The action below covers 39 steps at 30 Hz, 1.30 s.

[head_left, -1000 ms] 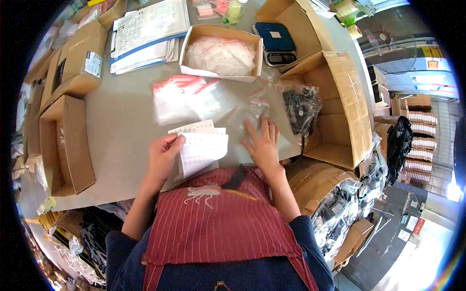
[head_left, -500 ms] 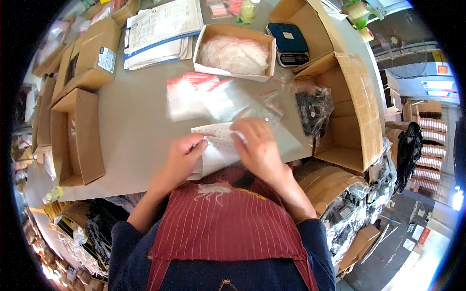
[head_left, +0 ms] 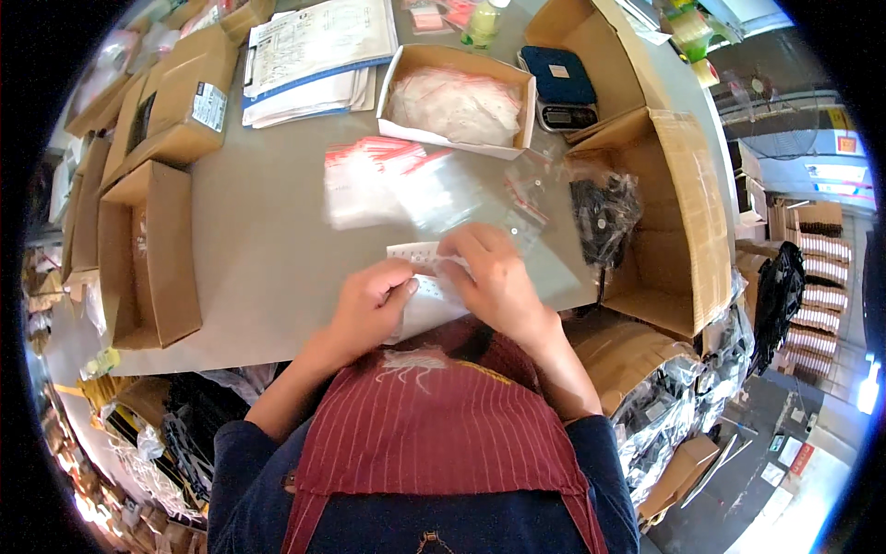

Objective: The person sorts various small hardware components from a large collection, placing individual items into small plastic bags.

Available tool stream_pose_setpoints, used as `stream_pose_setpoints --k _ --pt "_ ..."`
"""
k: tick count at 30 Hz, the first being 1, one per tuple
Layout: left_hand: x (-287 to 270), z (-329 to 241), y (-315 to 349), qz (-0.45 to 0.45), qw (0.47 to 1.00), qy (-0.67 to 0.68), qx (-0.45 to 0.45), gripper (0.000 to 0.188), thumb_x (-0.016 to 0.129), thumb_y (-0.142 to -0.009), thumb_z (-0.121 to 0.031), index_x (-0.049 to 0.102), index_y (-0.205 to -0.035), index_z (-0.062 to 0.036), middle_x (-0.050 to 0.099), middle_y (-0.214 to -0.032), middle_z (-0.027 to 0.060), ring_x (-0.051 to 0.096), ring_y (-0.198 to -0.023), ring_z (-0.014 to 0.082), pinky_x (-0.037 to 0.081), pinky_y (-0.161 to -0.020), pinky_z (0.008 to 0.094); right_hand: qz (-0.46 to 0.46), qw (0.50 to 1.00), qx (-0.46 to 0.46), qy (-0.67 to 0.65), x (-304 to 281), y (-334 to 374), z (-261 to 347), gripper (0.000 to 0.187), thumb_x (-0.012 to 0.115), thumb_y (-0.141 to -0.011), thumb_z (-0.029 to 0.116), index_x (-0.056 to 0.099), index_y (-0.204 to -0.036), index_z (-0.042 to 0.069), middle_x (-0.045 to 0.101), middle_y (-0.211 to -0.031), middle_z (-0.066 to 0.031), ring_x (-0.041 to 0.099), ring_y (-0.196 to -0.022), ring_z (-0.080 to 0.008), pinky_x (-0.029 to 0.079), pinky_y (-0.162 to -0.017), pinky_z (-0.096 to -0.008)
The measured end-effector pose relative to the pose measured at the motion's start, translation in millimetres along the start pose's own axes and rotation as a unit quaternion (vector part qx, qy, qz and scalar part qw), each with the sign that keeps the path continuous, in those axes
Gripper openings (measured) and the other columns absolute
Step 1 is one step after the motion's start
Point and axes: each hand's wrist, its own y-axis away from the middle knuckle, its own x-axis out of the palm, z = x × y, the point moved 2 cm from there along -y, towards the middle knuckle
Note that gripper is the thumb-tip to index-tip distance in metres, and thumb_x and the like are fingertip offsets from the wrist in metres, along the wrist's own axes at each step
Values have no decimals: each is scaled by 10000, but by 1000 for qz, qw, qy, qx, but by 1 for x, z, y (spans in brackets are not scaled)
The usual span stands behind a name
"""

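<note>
My left hand (head_left: pixel 374 303) pinches the left side of a white sheet (head_left: pixel 426 312) printed with rows of small marks. My right hand (head_left: pixel 496 282) has its fingers closed on the sheet's upper right part, and its fingertips are partly hidden. The paper is bent up between both hands, just over the table's near edge. Beyond it lies a fanned pile of clear zip bags (head_left: pixel 365 194) with red edges. A few small bags (head_left: pixel 526 198) lie to the right of the pile.
A white carton (head_left: pixel 445 138) full of clear bags stands behind the pile. Farther right are a blue-topped scale (head_left: pixel 559 76) and an open cardboard box (head_left: pixel 685 231) with a black bagged bundle (head_left: pixel 604 217). Clipboard papers (head_left: pixel 318 46) and an open carton (head_left: pixel 175 268) sit left.
My left hand has moved right, closer to my right hand, and the sheet is bent more between them. The view has shifted slightly.
</note>
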Motion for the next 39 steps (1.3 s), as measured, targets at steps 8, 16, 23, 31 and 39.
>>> stream_pose_setpoints --k 8,16,23,31,39 --pt "-2 -1 0 31 999 -5 12 205 587 -918 -18 699 -1090 -9 692 -1012 160 671 -877 301 526 -785 358 -19 999 -27 21 8 3 4 109 651 -802 20 593 -885 59 602 -865 -125 594 -847 -351 476 -772 -435" --pt "3 13 2 46 999 16 3 200 584 -921 -14 701 -1082 -2 692 -993 140 654 -853 244 511 -777 326 -5 998 -32 55 17 13 -1 182 685 -762 -7 631 -924 57 615 -883 -107 596 -862 -349 479 -781 -433" --pt "4 20 6 56 978 164 -114 183 589 -947 -43 703 -1058 48 707 -969 64 601 -861 112 493 -776 288 14 990 -118 71 12 17 3 168 646 -744 15 642 -903 72 573 -835 -94 596 -828 -301 498 -794 -410" --pt "3 43 8 11 946 259 -195 233 596 -977 -113 707 -1115 38 720 -1026 47 623 -938 117 486 -864 288 -31 972 231 -27 -14 39 -91 138 656 -873 135 684 -979 52 702 -913 -152 680 -828 -342 531 -713 -433" --pt "0 49 5 -1 946 260 -194 243 625 -964 -145 718 -1100 33 717 -1017 51 625 -939 127 477 -879 291 48 963 252 88 5 54 -151 211 664 -903 229 675 -983 34 699 -828 -118 674 -740 -263 518 -699 -361"
